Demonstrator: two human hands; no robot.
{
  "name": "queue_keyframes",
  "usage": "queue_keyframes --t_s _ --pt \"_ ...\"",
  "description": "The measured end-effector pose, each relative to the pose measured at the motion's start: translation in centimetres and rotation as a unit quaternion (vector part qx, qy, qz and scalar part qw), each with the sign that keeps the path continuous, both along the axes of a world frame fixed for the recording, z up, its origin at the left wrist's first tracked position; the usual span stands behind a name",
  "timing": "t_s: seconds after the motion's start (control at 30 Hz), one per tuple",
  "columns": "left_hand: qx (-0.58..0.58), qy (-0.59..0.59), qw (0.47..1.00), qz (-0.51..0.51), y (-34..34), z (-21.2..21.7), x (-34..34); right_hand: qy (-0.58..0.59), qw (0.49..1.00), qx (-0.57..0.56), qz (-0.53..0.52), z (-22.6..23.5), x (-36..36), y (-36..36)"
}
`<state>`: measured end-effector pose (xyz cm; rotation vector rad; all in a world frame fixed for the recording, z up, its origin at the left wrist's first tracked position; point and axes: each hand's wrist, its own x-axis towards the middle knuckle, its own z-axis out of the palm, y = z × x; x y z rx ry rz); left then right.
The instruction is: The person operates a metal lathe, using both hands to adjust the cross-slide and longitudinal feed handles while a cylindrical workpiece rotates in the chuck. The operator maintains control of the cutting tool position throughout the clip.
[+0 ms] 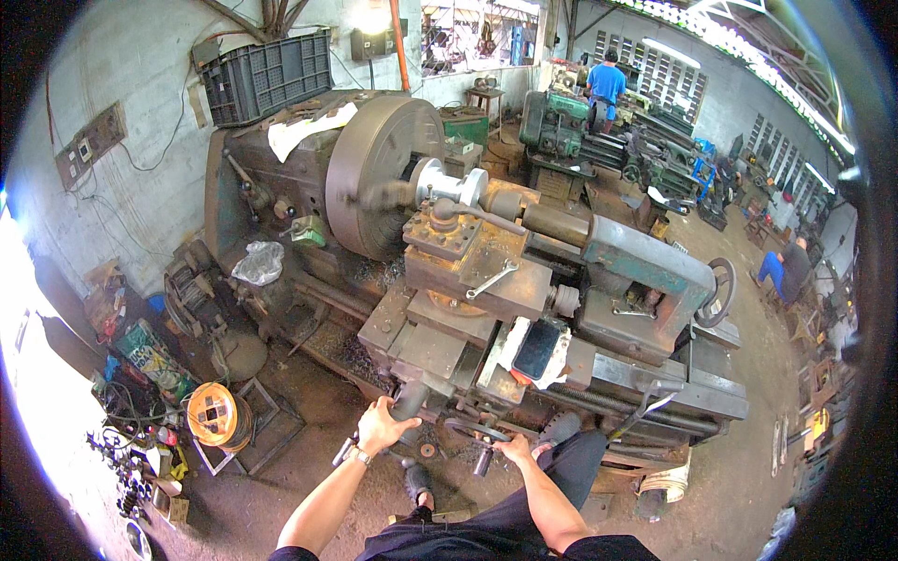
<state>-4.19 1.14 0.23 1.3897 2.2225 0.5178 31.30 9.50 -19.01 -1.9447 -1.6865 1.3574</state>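
A large metal lathe point(449, 346) stands before me. My left hand point(379, 430) is closed on the crank handle point(346, 452) at the front of its cross slide, thumb pointing right. My right hand point(514, 452) grips the rim of the carriage handwheel point(468, 428), beside its hanging knob. Behind them, a shiny silver workpiece point(449, 182) sits between the big round chuck point(374, 178) and the tailstock point(645, 262). The tool post point(444, 229) stands close to the workpiece. A wrench point(492, 279) lies on the slide. A phone point(538, 348) rests on a white cloth nearby.
A black plastic crate point(267, 75) sits on the headstock. On the floor at left are an orange cable spool point(217, 418) and a metal frame point(281, 425). A person in blue point(606, 84) stands by a green lathe point(561, 122); another person point(790, 271) sits at right.
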Motion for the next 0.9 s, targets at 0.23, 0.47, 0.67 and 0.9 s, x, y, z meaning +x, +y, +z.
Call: queue_keyframes --t_s 0.23,0.47,0.67,0.9 --pt "-0.006 -0.016 1.0 0.006 0.0 0.4 0.1 -0.001 0.996 0.085 0.022 -1.5 0.2 -0.1" --pt "-0.006 -0.015 1.0 0.01 -0.1 0.6 0.2 -0.012 0.999 0.026 0.022 -0.2 0.5 -0.2" --pt "-0.005 -0.025 1.0 0.013 -0.2 0.8 0.3 -0.061 0.995 -0.037 0.064 -2.0 1.0 0.4" --pt "-0.01 -0.027 1.0 0.014 -0.1 1.2 0.4 -0.087 0.97 -0.152 0.169 4.8 0.3 1.7"
